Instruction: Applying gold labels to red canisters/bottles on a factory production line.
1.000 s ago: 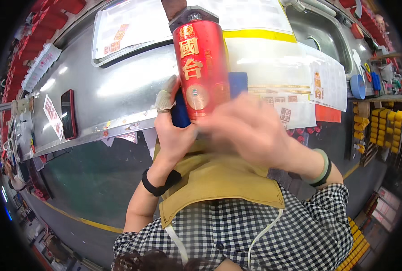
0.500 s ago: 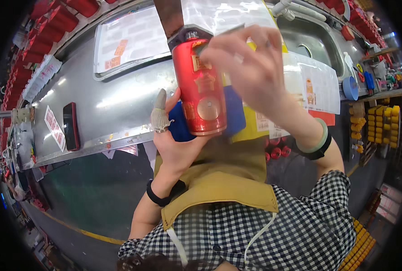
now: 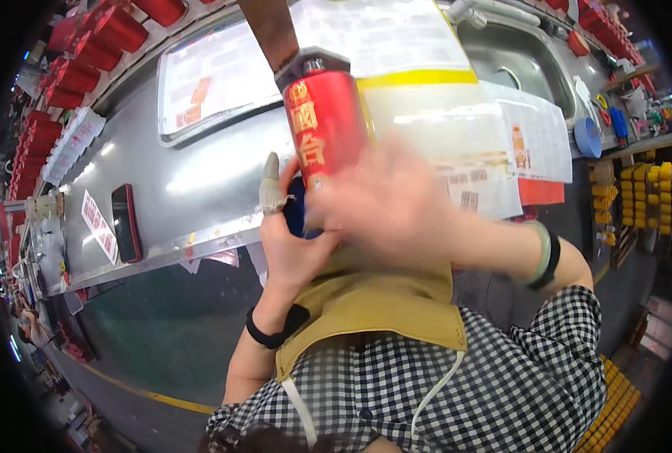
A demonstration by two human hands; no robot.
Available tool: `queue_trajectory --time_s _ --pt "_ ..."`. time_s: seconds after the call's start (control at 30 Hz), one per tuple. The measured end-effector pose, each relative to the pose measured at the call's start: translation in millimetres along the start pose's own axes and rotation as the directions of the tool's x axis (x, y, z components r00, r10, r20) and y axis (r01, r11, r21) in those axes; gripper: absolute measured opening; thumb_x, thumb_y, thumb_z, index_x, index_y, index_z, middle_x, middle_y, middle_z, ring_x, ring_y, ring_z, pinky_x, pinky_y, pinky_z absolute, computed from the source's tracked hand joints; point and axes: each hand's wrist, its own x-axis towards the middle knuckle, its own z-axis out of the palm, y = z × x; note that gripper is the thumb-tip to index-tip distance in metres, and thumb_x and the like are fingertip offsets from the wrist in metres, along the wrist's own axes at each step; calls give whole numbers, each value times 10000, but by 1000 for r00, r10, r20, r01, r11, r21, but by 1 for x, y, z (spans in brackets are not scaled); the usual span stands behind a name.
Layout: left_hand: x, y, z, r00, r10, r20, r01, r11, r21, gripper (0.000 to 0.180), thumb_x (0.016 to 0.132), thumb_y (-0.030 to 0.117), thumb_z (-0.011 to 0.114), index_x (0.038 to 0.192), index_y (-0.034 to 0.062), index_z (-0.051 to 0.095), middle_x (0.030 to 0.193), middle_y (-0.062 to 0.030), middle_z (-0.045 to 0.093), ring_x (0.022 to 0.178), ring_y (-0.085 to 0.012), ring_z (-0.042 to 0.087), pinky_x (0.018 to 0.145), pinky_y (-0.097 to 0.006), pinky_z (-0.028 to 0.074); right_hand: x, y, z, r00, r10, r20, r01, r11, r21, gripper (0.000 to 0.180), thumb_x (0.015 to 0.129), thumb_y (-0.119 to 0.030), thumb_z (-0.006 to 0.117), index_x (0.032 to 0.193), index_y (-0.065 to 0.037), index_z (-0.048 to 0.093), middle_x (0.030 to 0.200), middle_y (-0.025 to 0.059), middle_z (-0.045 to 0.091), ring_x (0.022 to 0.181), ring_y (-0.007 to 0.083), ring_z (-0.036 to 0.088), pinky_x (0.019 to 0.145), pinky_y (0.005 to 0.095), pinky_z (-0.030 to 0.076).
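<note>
My left hand (image 3: 294,241) cups the lower end of a tall red can (image 3: 327,124), its fingers curled round the base, one of them wearing a pale fabric finger cot (image 3: 271,185) that stands up beside the can's side; something dark blue (image 3: 296,215) sits pressed between my palm and the can. My right hand (image 3: 385,204) is blurred against the can's lower front, and I cannot tell whether its fingers are closed on it or only brushing it. The can is glossy red with gold characters down its side and a dark metal collar (image 3: 311,64) at the top. Its long axis runs nearly upright in the view, top end leaning away from me and slightly left, held up in front of my chest above the steel tabletop (image 3: 170,181). The tabletop's near edge runs just below my left wrist; a dark phone (image 3: 124,223) lies well to the left, paper sheets (image 3: 524,140) to the right, a sink (image 3: 524,60) beyond
</note>
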Motion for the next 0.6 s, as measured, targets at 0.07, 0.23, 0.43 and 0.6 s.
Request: queue_trajectory --time_s 0.07,0.23,0.43,0.6 --pt "7 19 9 958 263 -112 -245 958 151 1076 648 182 972 1493 -47 346 1418 -190 524 1220 -271 594 1056 -381 478 17 52 -4 986 52 -156 -80 981 -179 204 772 -179 675 975 -163 675 876 -21 636 789 199 582 732 380 411" --pt "11 32 23 968 -216 -131 92 784 -614 1043 688 173 946 1500 -64 336 1428 -202 524 1237 -279 593 1042 -387 489 -18 1 -2 962 -274 -13 273 961 -53 130 786 -186 635 913 -208 639 890 -81 585 807 159 535 888 347 457" --pt "6 2 6 958 276 -79 -260 950 173 992 688 179 938 1466 -100 388 1366 -229 585 1209 -287 626 1034 -379 485 5 52 -2 975 -21 -223 -33 971 -236 131 796 -173 673 927 -164 662 863 -24 640 780 169 598 797 340 437" --pt "5 -5 5 995 90 -52 -93 994 -55 1016 722 165 909 1508 -96 321 1389 -247 566 1231 -293 610 1047 -374 471 -17 -3 10 986 -3 -166 12 998 55 106 788 -172 669 892 -192 663 825 -30 594 760 170 558 799 314 466"
